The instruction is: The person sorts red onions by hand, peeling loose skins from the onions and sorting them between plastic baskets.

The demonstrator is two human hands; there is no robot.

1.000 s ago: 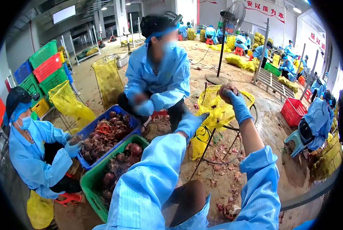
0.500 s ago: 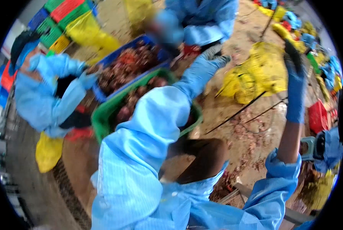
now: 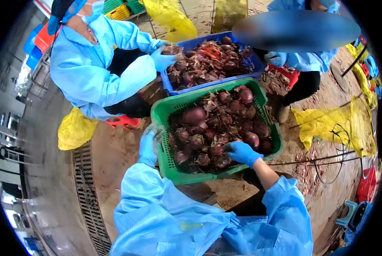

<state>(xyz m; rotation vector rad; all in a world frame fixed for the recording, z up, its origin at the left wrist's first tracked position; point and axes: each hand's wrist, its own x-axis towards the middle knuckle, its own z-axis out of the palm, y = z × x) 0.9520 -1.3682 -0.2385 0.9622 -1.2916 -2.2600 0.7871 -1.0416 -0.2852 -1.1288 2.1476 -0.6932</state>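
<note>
A green crate (image 3: 160, 113) stands right in front of me, heaped with red onions (image 3: 194, 116) and loose dry skins. My left hand (image 3: 147, 146), in a blue glove dirty at the fingertips, is at the crate's left wall with its fingers stretched upward. Whether it presses on the rim is not clear. Inside the crate, my right hand (image 3: 243, 153) reaches over the onions near the front right. Its gloved fingers are apart and touch the heap, with no onion seen lifted in them.
Behind it stands a blue crate (image 3: 169, 82) of onions and peelings. A co-worker (image 3: 101, 68) at the left handles an onion over it; another person (image 3: 304, 59) sits at the back right. Yellow mesh sacks (image 3: 334, 121) lie to the right. A floor drain (image 3: 88, 192) runs at left.
My view has turned right-side-down to face the green crate. Both my hands, earlier stretched out over the floor at the right, have come back to the crate.
</note>
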